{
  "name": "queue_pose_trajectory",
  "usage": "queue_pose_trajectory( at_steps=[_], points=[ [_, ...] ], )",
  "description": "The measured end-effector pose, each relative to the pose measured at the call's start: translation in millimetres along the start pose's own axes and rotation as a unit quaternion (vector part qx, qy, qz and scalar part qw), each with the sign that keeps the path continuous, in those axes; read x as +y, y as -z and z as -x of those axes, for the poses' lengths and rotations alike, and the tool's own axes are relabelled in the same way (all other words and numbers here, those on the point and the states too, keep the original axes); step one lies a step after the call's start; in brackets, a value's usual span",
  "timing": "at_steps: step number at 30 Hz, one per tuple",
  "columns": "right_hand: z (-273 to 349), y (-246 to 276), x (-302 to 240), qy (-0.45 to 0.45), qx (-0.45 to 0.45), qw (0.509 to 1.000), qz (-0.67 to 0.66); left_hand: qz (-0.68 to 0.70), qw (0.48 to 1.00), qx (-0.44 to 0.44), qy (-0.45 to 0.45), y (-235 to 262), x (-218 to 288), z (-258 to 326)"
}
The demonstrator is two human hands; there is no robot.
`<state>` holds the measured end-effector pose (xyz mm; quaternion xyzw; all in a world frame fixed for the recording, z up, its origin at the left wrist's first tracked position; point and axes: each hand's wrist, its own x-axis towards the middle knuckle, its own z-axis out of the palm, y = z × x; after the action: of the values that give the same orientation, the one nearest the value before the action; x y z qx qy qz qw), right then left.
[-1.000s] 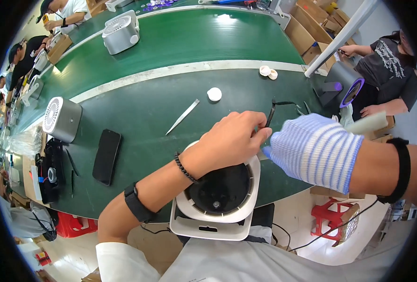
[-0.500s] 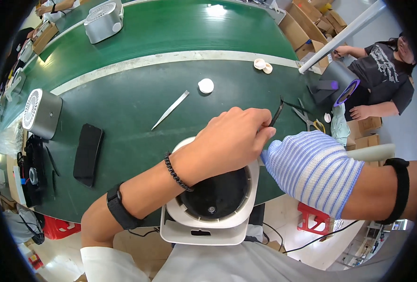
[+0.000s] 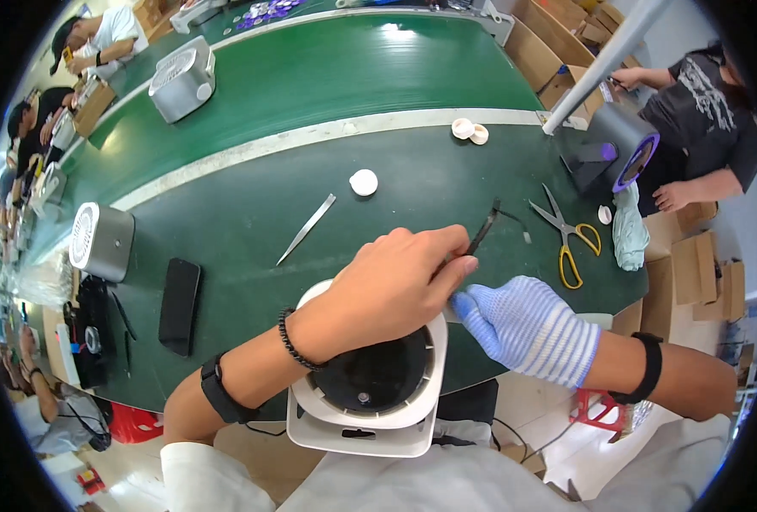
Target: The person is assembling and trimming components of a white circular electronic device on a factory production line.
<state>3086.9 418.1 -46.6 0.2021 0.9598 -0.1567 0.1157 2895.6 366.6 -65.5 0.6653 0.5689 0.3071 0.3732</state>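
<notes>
My bare left hand [image 3: 400,282] reaches across a white round housing [image 3: 310,443] and pinches a thin black cable [image 3: 483,230]. Past the fingertips, the cable bends into a finer strand that ends in a pale tip. My right hand [image 3: 532,328], in a blue-and-white striped glove, is closed just beside the left fingertips; whatever lies between its fingers is hidden. A black disc [image 3: 374,375] fills the middle of the housing, which sits at the near table edge, partly covered by my left forearm.
Yellow-handled scissors [image 3: 568,235] lie open at right, near a crumpled pale cloth [image 3: 630,229]. Tweezers [image 3: 307,229], a white cap [image 3: 364,183] and a black phone [image 3: 179,307] lie leftward. A grey fan unit [image 3: 110,243] stands far left. A co-worker [image 3: 694,128] sits at right.
The view has shifted, so the scissors now show fully. My two hands stay close together, and the left still pinches the black cable, whose free end has changed shape.
</notes>
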Motion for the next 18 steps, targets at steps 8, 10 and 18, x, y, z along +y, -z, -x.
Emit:
queue_pose_trajectory(
  at_steps=[8,10,18],
  points=[
    [2,-47,11,0.057,0.190,0.956,-0.217,0.025,0.999,-0.022,0.031,-3,4,-1],
    [-1,-57,4,0.037,0.230,0.927,-0.294,0.022,0.999,-0.021,0.033,-3,4,0],
    [4,-24,0,-0.050,0.107,0.982,-0.148,0.003,0.999,0.028,0.044,-1,0,9]
  ],
)
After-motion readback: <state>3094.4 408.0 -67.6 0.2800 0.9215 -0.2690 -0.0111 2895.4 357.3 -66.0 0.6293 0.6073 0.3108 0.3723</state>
